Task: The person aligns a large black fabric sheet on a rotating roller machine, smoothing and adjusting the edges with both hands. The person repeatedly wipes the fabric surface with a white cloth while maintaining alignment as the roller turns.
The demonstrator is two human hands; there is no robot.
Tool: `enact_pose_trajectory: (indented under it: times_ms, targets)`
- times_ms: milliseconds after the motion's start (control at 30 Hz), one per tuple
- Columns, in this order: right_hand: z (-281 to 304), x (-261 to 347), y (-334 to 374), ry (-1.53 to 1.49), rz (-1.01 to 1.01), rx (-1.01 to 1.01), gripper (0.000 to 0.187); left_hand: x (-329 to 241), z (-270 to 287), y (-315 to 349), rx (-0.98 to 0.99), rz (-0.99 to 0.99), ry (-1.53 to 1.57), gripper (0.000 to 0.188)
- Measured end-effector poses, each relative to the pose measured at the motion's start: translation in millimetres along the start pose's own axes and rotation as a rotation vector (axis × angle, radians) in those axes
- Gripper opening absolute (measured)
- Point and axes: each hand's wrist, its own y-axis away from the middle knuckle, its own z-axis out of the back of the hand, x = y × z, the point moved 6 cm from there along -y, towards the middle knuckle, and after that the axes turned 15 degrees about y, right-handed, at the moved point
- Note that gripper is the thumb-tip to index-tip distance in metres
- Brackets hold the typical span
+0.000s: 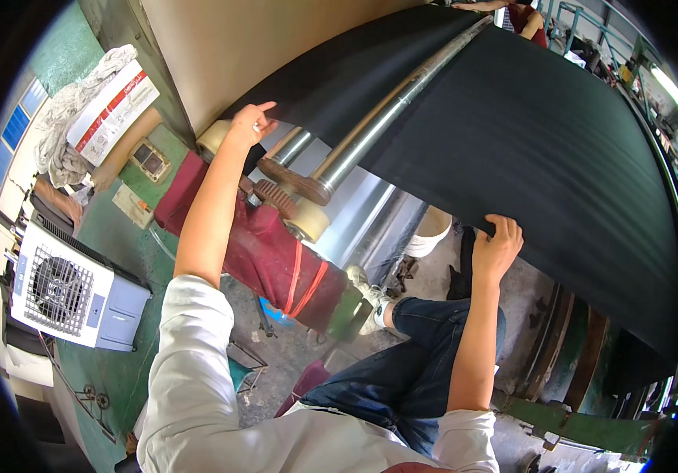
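Observation:
A wide sheet of black fabric (559, 158) stretches over the machine, passing a long metal roller (402, 98). My right hand (500, 244) is closed on the near edge of this fabric, fingers bent over it. My left hand (253, 126) is at the fabric's left edge, beside the roller's end. Its index finger points out to the right and the fingers are apart; a small white patch shows on one of them. Whether it touches the fabric is hard to see. Below it sit a brown gear (276, 199) and a pale round roller end (308, 221).
Dark red cloth (264, 256) tied with orange cord covers the machine part at my left. Beyond stand a grey-white fan unit (79, 288) and a control box (150, 160). A white bucket (431, 232) is under the fabric. Another person (524, 22) is at the far end.

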Motion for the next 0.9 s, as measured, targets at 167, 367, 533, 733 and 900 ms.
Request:
enact_pose_trajectory:
  times_ms: [167, 367, 533, 733, 900]
  targets:
    - [-8.0, 40.7, 11.7, -0.217, 0.261, 0.077, 0.019, -9.4, 33.3, -9.9, -0.354, -0.12, 0.195, 0.053]
    - [-10.9, 66.1, 20.2, -0.309, 0.414, 0.097, 0.017, 3.7, 9.3, -10.1, -0.002, 0.103, 0.002, 0.043]
    - [11.6, 26.9, -3.9, -0.044, 0.094, -0.014, 0.035, 3.4, 20.3, -18.1, 0.004, 0.063, 0.069, 0.04]
    - [-5.1, -16.6, -0.4, 0.041, 0.006, -0.008, 0.028, -10.9, 48.0, -15.3, -0.485, -0.151, 0.265, 0.042]
    - [-14.1, 35.0, 8.2, -0.161, 0.259, -0.01, 0.014, 7.0, 0.5, -3.1, -0.007, 0.108, 0.093, 0.049]
